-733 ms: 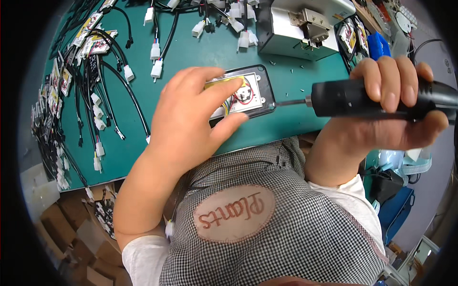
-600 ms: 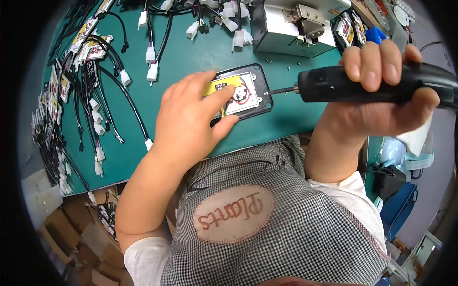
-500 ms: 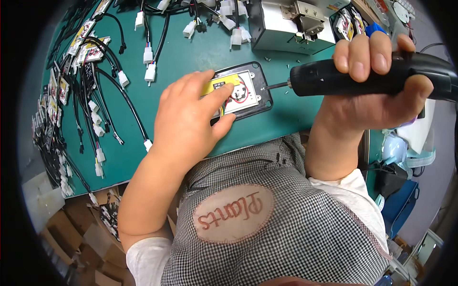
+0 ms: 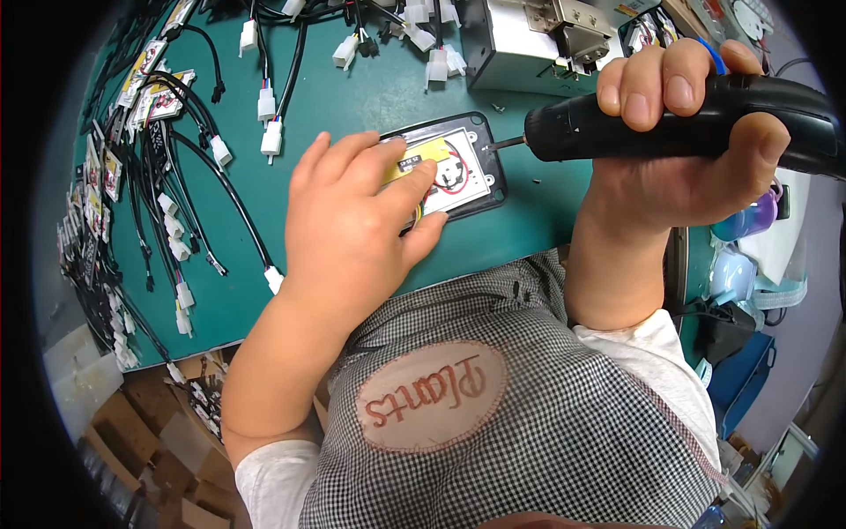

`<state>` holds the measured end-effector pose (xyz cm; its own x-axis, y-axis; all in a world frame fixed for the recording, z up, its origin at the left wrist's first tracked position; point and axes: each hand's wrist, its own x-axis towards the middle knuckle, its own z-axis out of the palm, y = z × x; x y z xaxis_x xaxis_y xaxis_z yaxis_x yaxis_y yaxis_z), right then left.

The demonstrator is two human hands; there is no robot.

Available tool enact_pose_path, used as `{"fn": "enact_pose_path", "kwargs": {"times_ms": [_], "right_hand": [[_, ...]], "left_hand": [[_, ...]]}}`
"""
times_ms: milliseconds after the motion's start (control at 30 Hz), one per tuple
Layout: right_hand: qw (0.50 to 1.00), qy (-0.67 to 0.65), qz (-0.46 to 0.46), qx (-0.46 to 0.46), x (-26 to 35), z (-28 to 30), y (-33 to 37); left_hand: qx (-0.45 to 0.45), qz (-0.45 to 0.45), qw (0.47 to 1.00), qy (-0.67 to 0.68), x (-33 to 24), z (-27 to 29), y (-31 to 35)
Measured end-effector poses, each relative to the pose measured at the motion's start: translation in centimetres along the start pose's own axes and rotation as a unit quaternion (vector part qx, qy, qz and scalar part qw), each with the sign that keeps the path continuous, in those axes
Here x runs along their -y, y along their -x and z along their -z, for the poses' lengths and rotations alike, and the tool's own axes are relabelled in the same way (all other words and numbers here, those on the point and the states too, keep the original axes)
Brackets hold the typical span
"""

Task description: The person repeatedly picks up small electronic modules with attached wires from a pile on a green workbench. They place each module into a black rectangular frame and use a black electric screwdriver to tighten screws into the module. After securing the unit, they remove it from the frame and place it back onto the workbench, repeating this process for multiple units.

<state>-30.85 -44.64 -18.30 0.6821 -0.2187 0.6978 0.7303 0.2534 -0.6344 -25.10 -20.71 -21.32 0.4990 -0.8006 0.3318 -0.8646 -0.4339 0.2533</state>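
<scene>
A shallow black plastic case [image 4: 499, 197] lies on the green work surface, with a white circuit board [image 4: 476, 182] inside it. A yellow-covered part and a thin red wire sit on the board. My left hand [image 4: 348, 198] is laid over the case's left side, index finger pressing on the board and thumb at the near edge; it hides that end. My right hand [image 4: 679, 132] grips a black power screwdriver [image 4: 564, 137], held level. Its bit points left, the tip at the case's right end by a corner hole; whether it touches a screw cannot be made out.
Wired boards and black cables with white connectors [image 4: 220, 152] are heaped along the left. More connectors [image 4: 345, 51] hang in from the far edge. A metal box-shaped device [image 4: 520, 57] stands at the back right. Small loose screws [image 4: 499, 108] lie near the case.
The screwdriver has moved slightly up and left, its tip now higher along the case's right end. My left hand stays on the case, its outer fingers a little more spread.
</scene>
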Motion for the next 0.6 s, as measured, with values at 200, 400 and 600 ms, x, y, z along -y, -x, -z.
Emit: {"fn": "enact_pose_path", "kwargs": {"times_ms": [200,400,600], "right_hand": [[0.999,-0.003,-0.017,-0.029,-1.1,-0.2,0.0],[0.988,0.074,0.028,-0.136,-2.8,-3.1,-0.3],[0.976,0.051,0.010,-0.212,-3.4,-4.8,-0.5]], "left_hand": [[0.027,0.029,0.998,0.055,0.3,-0.1,0.1],[0.053,0.030,0.997,0.049,0.6,0.2,-0.2],[0.054,0.033,0.997,0.052,0.7,0.2,0.0]]}}
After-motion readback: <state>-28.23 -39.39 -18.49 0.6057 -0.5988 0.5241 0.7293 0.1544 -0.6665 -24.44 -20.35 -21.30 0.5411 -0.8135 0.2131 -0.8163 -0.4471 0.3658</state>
